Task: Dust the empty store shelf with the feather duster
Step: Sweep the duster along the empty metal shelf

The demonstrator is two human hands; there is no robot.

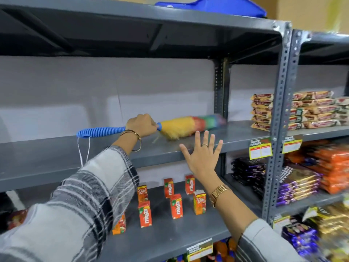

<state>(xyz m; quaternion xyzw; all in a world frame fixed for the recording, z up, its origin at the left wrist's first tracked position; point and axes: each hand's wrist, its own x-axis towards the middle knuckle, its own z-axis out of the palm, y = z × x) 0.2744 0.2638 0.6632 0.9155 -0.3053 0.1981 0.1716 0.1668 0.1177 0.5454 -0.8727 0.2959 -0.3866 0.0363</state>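
Observation:
The empty grey metal shelf (56, 154) runs across the middle of the view. On it lies the feather duster (187, 125), its yellow, red, green and blue head blurred and resting on the shelf near the right upright. My left hand (140, 125) is closed around its ribbed blue handle (102, 131), which sticks out to the left with a white loop hanging down. My right hand (201, 156) is held up in front of the shelf's front edge, fingers spread, holding nothing.
Small orange juice cartons (176, 206) stand on the shelf below. Stacked biscuit packs (262, 112) fill the neighbouring rack to the right, beyond the perforated upright (279, 110). Price tags (260, 150) hang on the shelf edge. A blue plastic item (217, 5) lies on top.

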